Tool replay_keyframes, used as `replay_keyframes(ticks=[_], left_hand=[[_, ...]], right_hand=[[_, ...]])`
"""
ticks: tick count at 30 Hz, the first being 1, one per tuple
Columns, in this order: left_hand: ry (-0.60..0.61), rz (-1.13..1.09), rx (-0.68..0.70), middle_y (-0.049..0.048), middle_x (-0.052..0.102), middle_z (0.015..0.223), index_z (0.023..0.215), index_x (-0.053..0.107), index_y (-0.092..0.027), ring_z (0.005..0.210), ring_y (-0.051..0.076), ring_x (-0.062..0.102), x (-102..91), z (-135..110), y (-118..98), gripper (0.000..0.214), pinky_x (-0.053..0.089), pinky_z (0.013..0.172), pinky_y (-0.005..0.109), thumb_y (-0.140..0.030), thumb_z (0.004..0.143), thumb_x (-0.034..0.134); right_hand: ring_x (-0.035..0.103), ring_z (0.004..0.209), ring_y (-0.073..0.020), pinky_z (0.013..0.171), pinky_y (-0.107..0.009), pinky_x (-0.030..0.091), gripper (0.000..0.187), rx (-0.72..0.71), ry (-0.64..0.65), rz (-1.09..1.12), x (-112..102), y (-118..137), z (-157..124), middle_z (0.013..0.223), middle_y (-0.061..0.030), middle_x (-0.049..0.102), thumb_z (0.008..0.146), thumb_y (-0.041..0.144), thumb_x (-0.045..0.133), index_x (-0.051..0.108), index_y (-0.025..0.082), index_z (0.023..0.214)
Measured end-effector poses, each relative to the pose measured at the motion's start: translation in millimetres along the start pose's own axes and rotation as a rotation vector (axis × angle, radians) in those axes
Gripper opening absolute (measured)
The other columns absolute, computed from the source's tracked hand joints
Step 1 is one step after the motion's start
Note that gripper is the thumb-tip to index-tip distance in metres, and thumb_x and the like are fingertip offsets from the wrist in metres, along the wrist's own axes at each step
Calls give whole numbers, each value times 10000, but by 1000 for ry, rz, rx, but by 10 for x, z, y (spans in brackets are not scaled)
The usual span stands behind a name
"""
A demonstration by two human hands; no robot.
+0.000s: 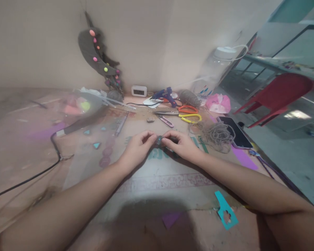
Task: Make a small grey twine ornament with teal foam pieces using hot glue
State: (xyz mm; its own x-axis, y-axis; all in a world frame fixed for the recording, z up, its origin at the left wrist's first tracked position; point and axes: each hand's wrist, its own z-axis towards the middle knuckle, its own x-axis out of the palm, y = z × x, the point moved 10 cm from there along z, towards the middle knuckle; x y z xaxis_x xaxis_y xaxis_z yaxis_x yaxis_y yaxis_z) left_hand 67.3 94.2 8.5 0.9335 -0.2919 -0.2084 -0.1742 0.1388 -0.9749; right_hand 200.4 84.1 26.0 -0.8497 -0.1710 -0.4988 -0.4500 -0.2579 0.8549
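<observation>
My left hand (143, 143) and my right hand (178, 143) meet over the middle of the work sheet (146, 195). Between their pinched fingertips is a small dark piece with a bit of teal (159, 140), partly covered by the fingers and too small to name. Just beyond the hands lie a small grey-brown lump (150, 120), a pink-handled cutter (166, 121) and scissors (189, 114) with orange and yellow handles. A loose heap of grey yarn (217, 134) rests to the right of my right hand. Small teal triangles (96, 145) lie left of my left hand.
Along the wall stand a white digital clock (139, 91), a blue glue gun (164, 94) and a large clear bottle (214, 69). A phone (235, 132) lies at right, near the table edge. A cut teal scrap (226, 211) is in front; a red chair (279, 96) stands beyond.
</observation>
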Motion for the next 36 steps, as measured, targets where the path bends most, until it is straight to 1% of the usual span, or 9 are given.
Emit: replay_keyframes(ticks=[2,4,8,12,15,20,23,28,36], left_hand=[[2,-39,1,51,737,979,1041,690,-179,874,179,652,3,7,10,325,481,787,288,-446,919,548],[16,-38,-14,54,736,983,1056,688,-179,868,178,652,19,7,23,331,480,777,287,-450,907,570],[35,35,-56,35,723,869,916,692,-178,787,169,633,40,-13,35,274,467,722,281,-439,864,628],[1,13,-87,19,695,825,871,672,-180,712,145,596,10,-23,32,248,443,652,263,-423,853,625],[-7,10,-96,16,673,778,842,665,-177,665,138,569,3,-21,30,247,431,617,259,-423,837,638],[-15,-6,-77,20,671,747,816,670,-176,657,139,569,-4,-19,21,246,437,623,264,-421,828,649],[-11,-6,-79,15,668,739,819,671,-178,654,139,570,3,-20,26,244,439,621,264,-421,823,652],[1,-1,-72,11,664,735,826,673,-179,671,148,582,16,-19,6,257,451,631,266,-434,825,645],[33,9,-53,34,723,811,854,704,-181,740,169,633,34,-17,8,248,487,699,280,-422,843,650]], right_hand=[[617,675,-139,671,-271,471,170,9,-13,23,-16,-11,4,736,-5,695,878,341,590,659,194,828],[614,673,-137,671,-270,469,177,18,-28,37,-33,-24,7,736,-3,690,880,350,592,659,194,832],[620,710,-141,694,-268,474,220,-3,-27,31,-43,-15,2,760,-10,691,893,391,597,667,191,833],[628,709,-149,680,-267,485,338,-30,-71,42,-133,3,-4,747,-18,673,969,442,473,669,180,882],[638,720,-157,721,-284,499,244,-47,-152,-43,-266,8,17,772,-13,685,949,386,525,671,191,961],[664,886,-198,841,-329,505,158,-137,-253,-189,-412,93,48,917,-41,732,894,306,585,701,208,940],[669,873,-197,837,-325,501,181,-134,-229,-188,-389,108,44,903,-45,740,901,319,578,708,197,929],[664,784,-184,791,-312,497,250,-137,-108,-142,-234,145,13,808,-40,735,922,360,551,721,189,856],[661,784,-176,767,-295,501,168,-92,-80,-93,-139,108,7,815,-27,737,863,333,612,703,199,816]])
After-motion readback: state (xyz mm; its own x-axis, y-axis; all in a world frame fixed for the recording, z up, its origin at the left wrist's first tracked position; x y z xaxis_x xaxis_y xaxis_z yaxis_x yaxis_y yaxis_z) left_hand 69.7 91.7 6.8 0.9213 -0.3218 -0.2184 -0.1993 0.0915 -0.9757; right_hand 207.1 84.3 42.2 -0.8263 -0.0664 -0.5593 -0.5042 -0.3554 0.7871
